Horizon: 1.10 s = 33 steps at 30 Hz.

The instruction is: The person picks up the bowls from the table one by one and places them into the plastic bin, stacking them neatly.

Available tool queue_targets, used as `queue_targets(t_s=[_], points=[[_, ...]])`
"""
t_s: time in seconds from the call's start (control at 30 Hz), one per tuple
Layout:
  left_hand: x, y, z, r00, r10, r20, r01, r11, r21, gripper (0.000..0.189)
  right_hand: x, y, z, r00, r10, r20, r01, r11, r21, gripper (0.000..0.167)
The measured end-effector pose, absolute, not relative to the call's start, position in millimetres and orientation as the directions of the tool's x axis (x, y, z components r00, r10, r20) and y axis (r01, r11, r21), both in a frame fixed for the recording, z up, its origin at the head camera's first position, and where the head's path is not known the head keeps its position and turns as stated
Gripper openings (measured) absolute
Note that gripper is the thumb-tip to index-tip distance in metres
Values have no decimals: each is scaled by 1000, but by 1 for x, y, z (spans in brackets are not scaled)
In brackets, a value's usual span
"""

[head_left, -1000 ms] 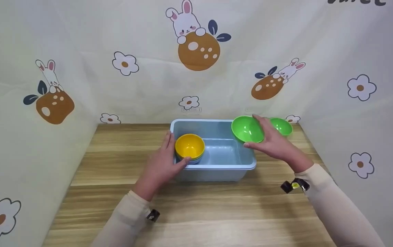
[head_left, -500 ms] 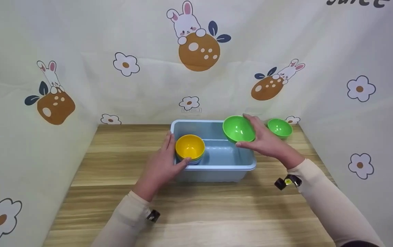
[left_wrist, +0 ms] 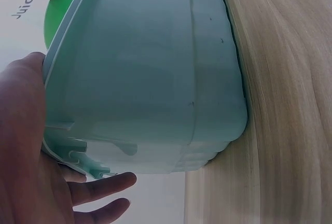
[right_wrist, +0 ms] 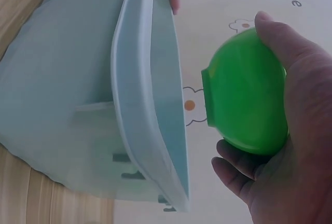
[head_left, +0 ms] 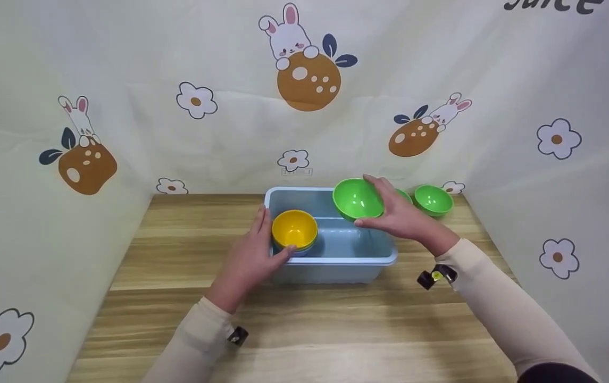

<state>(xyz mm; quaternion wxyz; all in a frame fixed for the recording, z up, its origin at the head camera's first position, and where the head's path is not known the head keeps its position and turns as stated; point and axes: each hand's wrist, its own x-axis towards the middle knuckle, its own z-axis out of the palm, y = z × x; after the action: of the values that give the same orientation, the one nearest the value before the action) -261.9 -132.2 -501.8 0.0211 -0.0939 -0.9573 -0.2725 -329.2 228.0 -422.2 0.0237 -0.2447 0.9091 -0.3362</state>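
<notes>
My left hand (head_left: 248, 260) holds the near left corner of a light blue plastic bin (head_left: 336, 260), thumb over the front rim and fingers along the left side. In the left wrist view, two fingers (left_wrist: 104, 189) extend past the bin's end. Inside, against the left end, sits a stack of bowls topped by a yellow bowl (head_left: 294, 226); lower rims show beneath it. My right hand (head_left: 402, 215) grips a green bowl (head_left: 356, 199), thumb and fingers on opposite sides. The bowl hangs over the bin's back right part, its opening tilted toward me; its foot ring shows in the right wrist view.
Another green bowl (head_left: 433, 200) stands on the wooden table (head_left: 304, 330) at the back right. Part of a further green bowl (head_left: 404, 196) shows behind my right hand. Patterned cloth (head_left: 219, 138) encloses the table at the back and sides.
My right hand has carried the green bowl leftward over the bin. More green behind it has come into view. The left hand, bin and stack keep their places.
</notes>
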Motion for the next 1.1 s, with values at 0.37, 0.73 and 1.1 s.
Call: queue_targets(t_s=[0.37,0.73,1.1], points=[[-265,-136,-502,-976,189,113,219,816,535,120,-342,200,-422,-849,-519,98,-457,630,-628,124],[-269,-137,-501,-977,188,98,211,817,536,120,-356,179,-421,-812,-582,38,-472,617,-629,126],[-269,-137,-502,-970,199,140,243,825,510,117,-372,156,-424,-762,-647,-29,-499,614,-612,123]])
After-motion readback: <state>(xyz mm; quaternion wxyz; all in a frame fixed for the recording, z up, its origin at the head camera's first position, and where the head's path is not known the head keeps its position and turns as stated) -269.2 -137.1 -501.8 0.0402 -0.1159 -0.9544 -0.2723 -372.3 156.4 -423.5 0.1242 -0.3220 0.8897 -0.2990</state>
